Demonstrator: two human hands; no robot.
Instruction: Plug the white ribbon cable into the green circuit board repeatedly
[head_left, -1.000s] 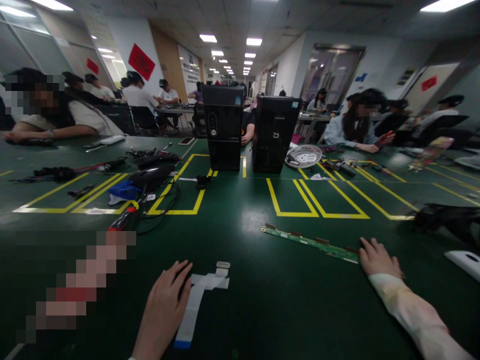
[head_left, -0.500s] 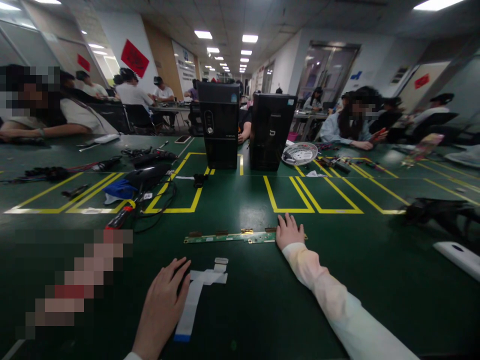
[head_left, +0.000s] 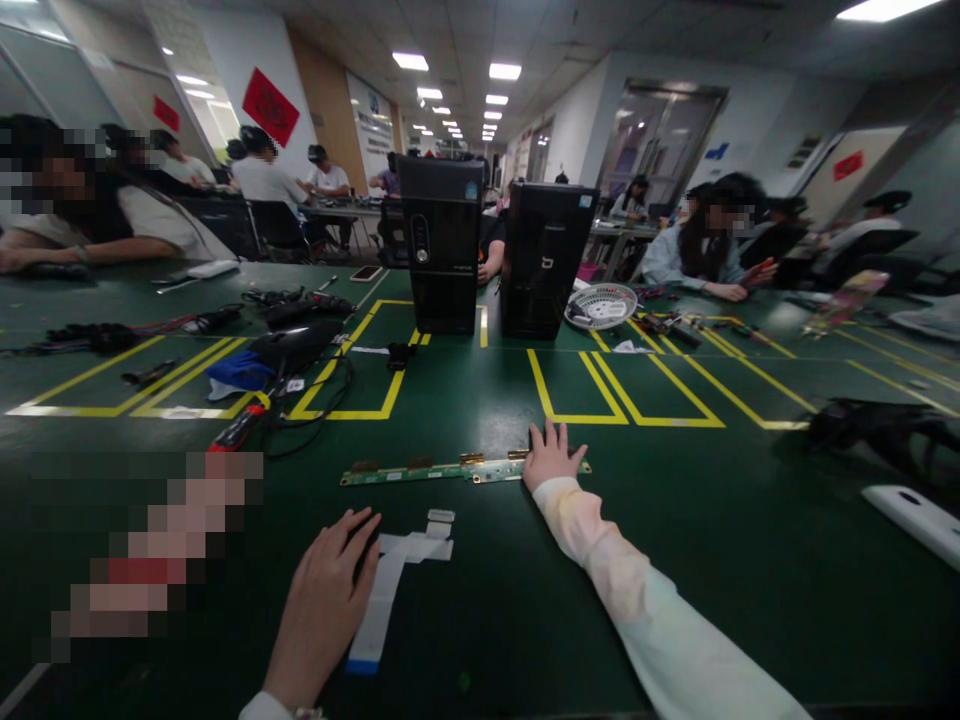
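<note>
A long, narrow green circuit board (head_left: 427,472) lies flat across the table in front of me. Over its right end my right hand (head_left: 553,456) rests with the fingers spread, covering part of it. Nearer to me, a white flat ribbon cable (head_left: 382,605) with a blue end lies folded on the table, its small connector pointing away. My left hand (head_left: 330,595) is at the left edge of this cable, fingers stretched out and loosely together. Whether its fingertips touch the cable, I cannot tell.
Two black computer towers (head_left: 441,255) stand upright at the table's middle. Left lie a red-handled tool (head_left: 238,430), a blue cloth (head_left: 238,373) and cables. A white basket (head_left: 601,306) is right of the towers; a white device (head_left: 911,522) lies far right. Several people sit around.
My right hand has moved left, and the circuit board has slid left with it. The left hand and the ribbon cable have stayed nearly where they were.
</note>
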